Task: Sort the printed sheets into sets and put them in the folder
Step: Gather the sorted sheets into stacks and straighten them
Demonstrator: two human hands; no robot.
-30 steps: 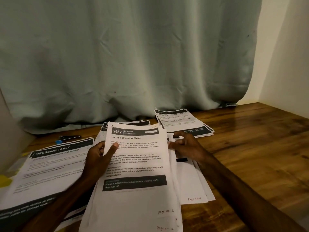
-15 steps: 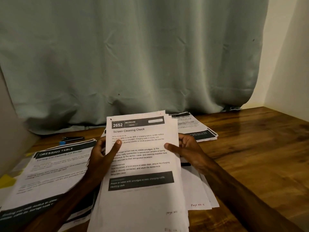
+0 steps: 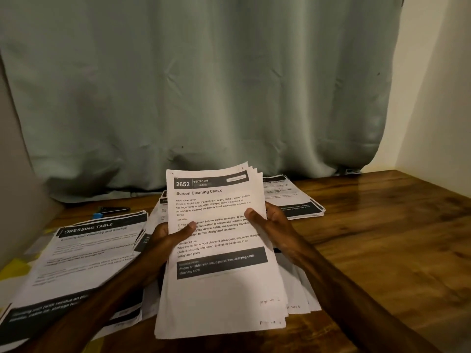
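A set of printed sheets (image 3: 219,284) headed "Screen Cleaning Check" is raised off the wooden table (image 3: 382,238), tilted toward me. My left hand (image 3: 165,238) grips its left edge with the thumb across the text. My right hand (image 3: 270,225) grips the right edge, thumb on the top page, fingers behind. A "Dressing Table" pile (image 3: 84,253) lies at the left, another pile (image 3: 298,202) at the back right, and loose sheets (image 3: 303,294) lie under the held set. I see no folder that I can make out.
A grey-green curtain (image 3: 204,85) hangs along the table's back edge. A dark pen-like thing with a blue end (image 3: 109,211) lies at the back left. Something yellow (image 3: 15,271) shows under the left pile. A wall (image 3: 438,98) bounds the right side.
Both hands have gathered the sheets and lifted the set off the table toward me; my right hand moved from the loose sheets to the set's right edge.
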